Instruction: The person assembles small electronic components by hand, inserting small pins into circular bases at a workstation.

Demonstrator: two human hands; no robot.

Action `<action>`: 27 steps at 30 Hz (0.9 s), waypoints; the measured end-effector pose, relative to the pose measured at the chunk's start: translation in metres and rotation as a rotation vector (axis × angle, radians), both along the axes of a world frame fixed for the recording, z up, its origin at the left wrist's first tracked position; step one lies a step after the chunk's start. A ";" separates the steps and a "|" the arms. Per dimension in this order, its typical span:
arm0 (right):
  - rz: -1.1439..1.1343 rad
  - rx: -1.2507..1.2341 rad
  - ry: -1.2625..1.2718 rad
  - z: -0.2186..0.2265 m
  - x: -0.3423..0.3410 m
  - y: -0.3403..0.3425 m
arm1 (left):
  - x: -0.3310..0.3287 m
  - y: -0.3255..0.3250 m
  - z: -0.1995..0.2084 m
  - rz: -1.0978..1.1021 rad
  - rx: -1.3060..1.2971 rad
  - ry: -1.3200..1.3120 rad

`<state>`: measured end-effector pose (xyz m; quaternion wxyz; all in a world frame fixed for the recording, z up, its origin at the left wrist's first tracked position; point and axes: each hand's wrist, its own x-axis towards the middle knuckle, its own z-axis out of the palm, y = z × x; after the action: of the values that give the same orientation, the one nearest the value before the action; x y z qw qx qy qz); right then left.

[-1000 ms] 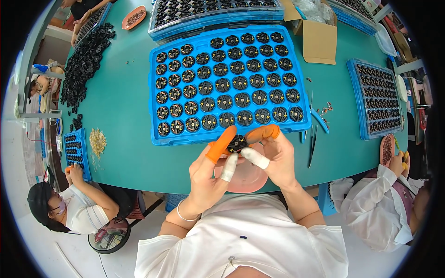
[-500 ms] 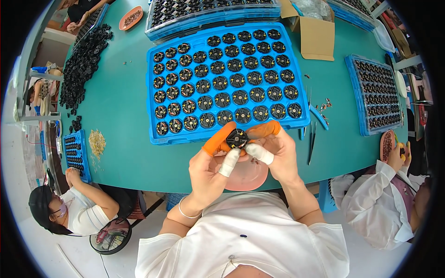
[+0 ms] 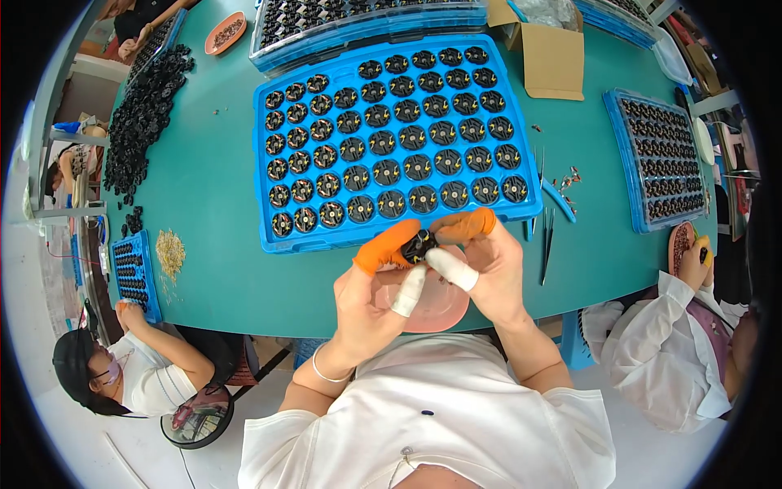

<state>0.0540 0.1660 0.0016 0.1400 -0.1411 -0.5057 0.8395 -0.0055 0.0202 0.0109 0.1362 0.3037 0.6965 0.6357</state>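
Between my two hands, in front of my chest, is a small round black part (image 3: 419,245), tilted on its side. My left hand (image 3: 383,273) pinches it, with orange covers on the fingers and a white one on the thumb. My right hand (image 3: 481,257), covered in the same way, presses its thumb and fingertips against the part from the right. Just beyond my hands lies a blue tray (image 3: 262,200) with rows of similar round black parts carrying yellow and reddish bits; one pocket in its far row is bare. Beneath my hands stands a pink bowl (image 3: 444,311), partly hidden.
Tweezers (image 3: 549,248) and blue-handled pliers (image 3: 559,201) lie right of the tray, near scattered small reddish pieces (image 3: 573,176). Another filled tray (image 3: 621,175) is farther right. Black parts (image 3: 147,122) are heaped at left. A cardboard box (image 3: 554,69) stands behind. Co-workers sit on both sides.
The round part has turned from facing up to tilted on edge. My right thumb has shifted slightly left onto it. The whole view has moved a little.
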 end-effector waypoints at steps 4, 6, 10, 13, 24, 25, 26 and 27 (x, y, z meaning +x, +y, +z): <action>0.018 0.085 0.053 -0.011 -0.004 -0.001 | -0.013 -0.004 0.000 -0.011 -0.141 0.026; 0.061 0.102 -0.003 -0.008 -0.006 0.002 | -0.017 -0.006 0.000 0.032 -0.117 -0.029; 0.216 0.584 -0.151 -0.009 0.001 0.009 | -0.024 -0.017 0.004 0.087 0.028 -0.256; 0.221 1.559 0.038 -0.033 0.015 0.012 | -0.025 -0.019 0.004 0.119 0.124 -0.374; 0.140 1.327 -0.011 -0.046 0.018 0.005 | -0.026 -0.026 -0.011 0.061 0.211 -0.596; 0.178 1.155 -0.061 -0.038 0.018 0.008 | -0.024 -0.026 -0.011 0.059 0.211 -0.594; 0.211 0.985 -0.108 -0.032 0.019 0.010 | -0.022 -0.024 -0.010 0.086 0.139 -0.575; 0.205 0.989 -0.108 -0.027 0.018 0.010 | -0.020 -0.022 -0.010 0.113 0.067 -0.556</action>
<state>0.0725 0.1760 -0.0259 0.0807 -0.0509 -0.8603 0.5007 -0.0255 -0.0022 0.0009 0.2762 0.0828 0.6267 0.7239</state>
